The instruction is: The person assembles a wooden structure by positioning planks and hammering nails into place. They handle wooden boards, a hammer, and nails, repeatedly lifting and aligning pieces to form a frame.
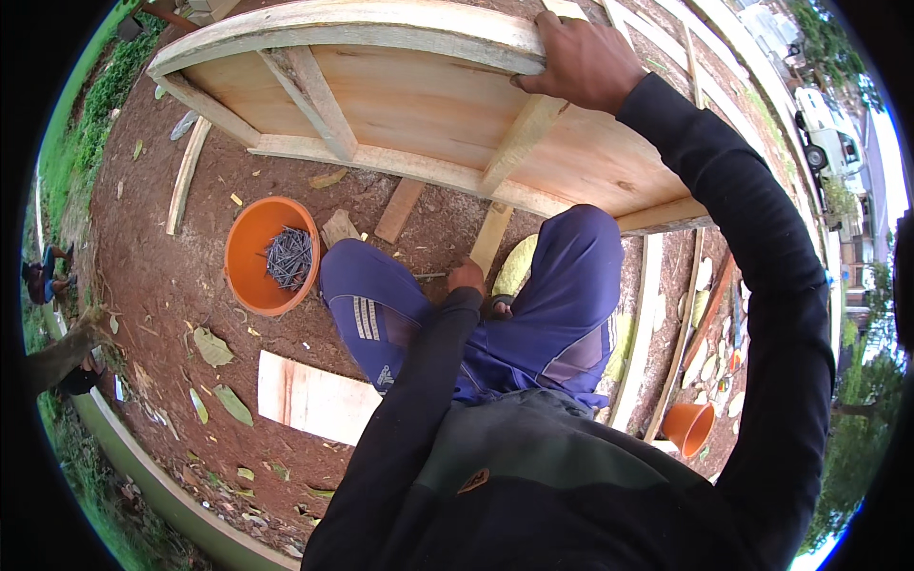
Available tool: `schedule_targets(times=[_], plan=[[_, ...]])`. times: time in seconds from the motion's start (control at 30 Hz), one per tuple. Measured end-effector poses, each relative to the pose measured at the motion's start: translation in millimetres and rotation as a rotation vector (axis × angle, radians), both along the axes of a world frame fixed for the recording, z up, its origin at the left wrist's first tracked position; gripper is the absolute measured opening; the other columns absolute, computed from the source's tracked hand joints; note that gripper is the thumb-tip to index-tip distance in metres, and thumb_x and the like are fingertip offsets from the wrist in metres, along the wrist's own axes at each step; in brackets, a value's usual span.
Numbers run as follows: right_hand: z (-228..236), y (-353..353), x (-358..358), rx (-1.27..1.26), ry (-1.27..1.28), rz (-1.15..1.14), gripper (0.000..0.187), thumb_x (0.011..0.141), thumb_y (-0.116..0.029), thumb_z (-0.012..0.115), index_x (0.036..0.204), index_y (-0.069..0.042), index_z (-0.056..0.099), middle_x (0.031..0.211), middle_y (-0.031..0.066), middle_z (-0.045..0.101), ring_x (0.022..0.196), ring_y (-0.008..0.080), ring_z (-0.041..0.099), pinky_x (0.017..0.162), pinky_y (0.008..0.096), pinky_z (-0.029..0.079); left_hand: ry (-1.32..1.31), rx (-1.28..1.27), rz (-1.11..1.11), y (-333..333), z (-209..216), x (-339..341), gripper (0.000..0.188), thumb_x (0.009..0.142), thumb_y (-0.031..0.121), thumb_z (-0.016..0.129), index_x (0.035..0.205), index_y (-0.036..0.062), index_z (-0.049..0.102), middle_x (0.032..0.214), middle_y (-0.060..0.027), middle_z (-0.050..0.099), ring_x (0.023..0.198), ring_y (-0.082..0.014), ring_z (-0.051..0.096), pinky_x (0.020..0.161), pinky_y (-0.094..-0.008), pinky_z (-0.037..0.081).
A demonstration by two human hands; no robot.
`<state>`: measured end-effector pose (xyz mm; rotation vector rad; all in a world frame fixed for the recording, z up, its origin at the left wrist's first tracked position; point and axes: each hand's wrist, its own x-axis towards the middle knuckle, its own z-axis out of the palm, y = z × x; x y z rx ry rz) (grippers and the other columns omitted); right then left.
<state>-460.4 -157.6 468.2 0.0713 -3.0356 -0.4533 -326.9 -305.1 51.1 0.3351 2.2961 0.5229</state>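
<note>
A wooden panel, a plywood sheet framed with pale battens and crosspieces, stands on its long edge beyond my knees. Over its upper batten, toward the right end, my right hand is wrapped, with the thumb on the near side. Low between my knees, my left hand is closed beside a short wooden strip on the ground. A thin dark rod shows just left of that fist; what the fingers hold is hidden. An orange bucket with many loose nails inside stands left of my knees.
A flat board lies on the soil at my left, near fallen leaves. Long battens lie along my right, with a small orange pot beside them. A white vehicle stands far right; another person is far left.
</note>
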Motion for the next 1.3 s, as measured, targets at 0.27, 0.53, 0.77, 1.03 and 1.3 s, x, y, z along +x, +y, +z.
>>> schedule_targets(times=[0.27, 0.53, 0.77, 1.03, 1.3], plan=[[-7, -5, -3, -0.004, 0.065, 0.080, 0.067, 0.079, -0.054, 0.077, 0.108, 0.002, 0.056, 0.084, 0.0231, 0.071, 0.076, 0.0412, 0.071, 0.072, 0.0501, 0.057, 0.142, 0.254, -0.202, 59, -18, 2, 0.043, 0.091, 0.024, 0.069, 0.123, 0.0006, 0.052, 0.119, -0.0238, 0.067, 0.115, -0.0401, 0.064, 0.095, -0.0532, 0.053], [1, -14, -8, -0.051, 0.040, 0.065, 0.069, 0.079, -0.056, 0.077, 0.113, 0.000, 0.055, 0.102, 0.0223, 0.070, 0.087, 0.0411, 0.071, 0.075, 0.0524, 0.056, 0.192, 0.576, 0.251, 47, 12, -45, 0.042, 0.090, 0.027, 0.072, 0.121, 0.0005, 0.062, 0.112, -0.0217, 0.071, 0.104, -0.0406, 0.068, 0.090, -0.0483, 0.053], [28, 47, 63, -0.297, 0.137, 0.021, 0.084, 0.084, -0.062, 0.071, 0.143, -0.008, 0.048, 0.132, 0.0250, 0.060, 0.122, 0.0418, 0.059, 0.102, 0.0492, 0.048, 0.161, 1.315, 0.828, -29, 186, -188, 0.045, 0.099, 0.038, 0.064, 0.118, -0.0036, 0.061, 0.103, -0.0100, 0.067, 0.092, -0.0209, 0.066, 0.077, -0.0315, 0.053], [0, 176, 88, -0.324, 0.086, -0.242, 0.093, 0.074, -0.068, 0.076, 0.137, -0.003, 0.056, 0.129, 0.0255, 0.063, 0.121, 0.0414, 0.061, 0.100, 0.0494, 0.049, 1.596, 0.713, 0.275, 8, 356, -299, 0.086, 0.089, 0.063, 0.066, 0.144, -0.0002, 0.048, 0.140, -0.0286, 0.053, 0.135, -0.0426, 0.047, 0.116, -0.0503, 0.033], [-9, 150, 138, -0.430, 0.257, -0.147, 0.081, 0.081, -0.064, 0.073, 0.132, -0.002, 0.060, 0.121, 0.0243, 0.066, 0.111, 0.0425, 0.065, 0.094, 0.0495, 0.052, 1.203, 0.338, -0.453, 2, 371, -286, 0.073, 0.090, 0.072, 0.054, 0.104, 0.0019, 0.071, 0.097, -0.0208, 0.070, 0.091, -0.0393, 0.068, 0.083, -0.0509, 0.052]])
